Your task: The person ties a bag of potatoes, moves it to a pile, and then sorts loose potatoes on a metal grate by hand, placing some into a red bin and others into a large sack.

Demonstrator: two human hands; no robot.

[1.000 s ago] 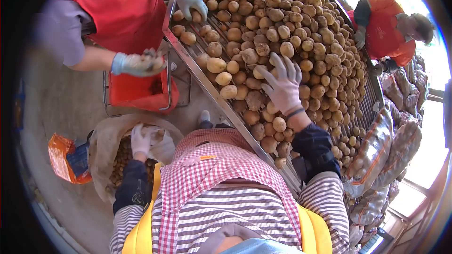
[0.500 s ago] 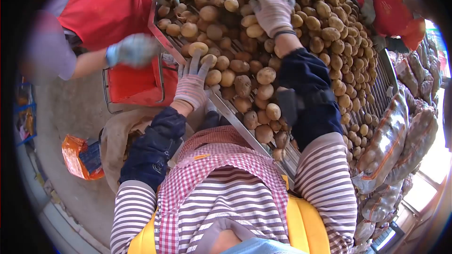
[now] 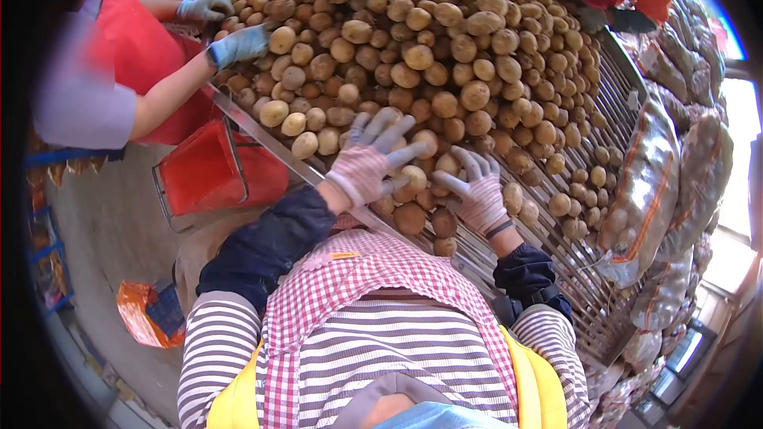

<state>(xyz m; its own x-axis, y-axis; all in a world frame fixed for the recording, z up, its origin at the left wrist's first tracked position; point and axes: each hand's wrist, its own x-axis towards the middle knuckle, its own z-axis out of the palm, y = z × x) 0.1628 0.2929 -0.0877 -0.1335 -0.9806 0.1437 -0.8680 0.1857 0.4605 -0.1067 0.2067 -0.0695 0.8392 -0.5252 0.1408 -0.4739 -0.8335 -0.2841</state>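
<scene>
Slatted metal surface (image 3: 568, 266) carries roundish brown potatoes (image 3: 475, 95) heaped toward the frame's top. At centre, below the heap, the pale-gloved left hand (image 3: 366, 167), fingers splayed, and pale-gloved right hand (image 3: 481, 199), grip unclear, stand apart; several potatoes lie between, nearer the left.

Two hands in striped gloves: one left hand (image 3: 366, 163), one right hand (image 3: 482, 197). Potatoes (image 3: 418, 57), well over a hundred; one slatted bed (image 3: 568, 270) beneath. One red basket (image 3: 216, 175), one orange bag (image 3: 141, 319), two pale-blue co-worker gloves (image 3: 241, 45), one checked apron (image 3: 397, 264), two yellow straps (image 3: 540, 381). Filled sacks (image 3: 644, 183): at least four, possibly more, hard to separate near the blurred edge.
</scene>
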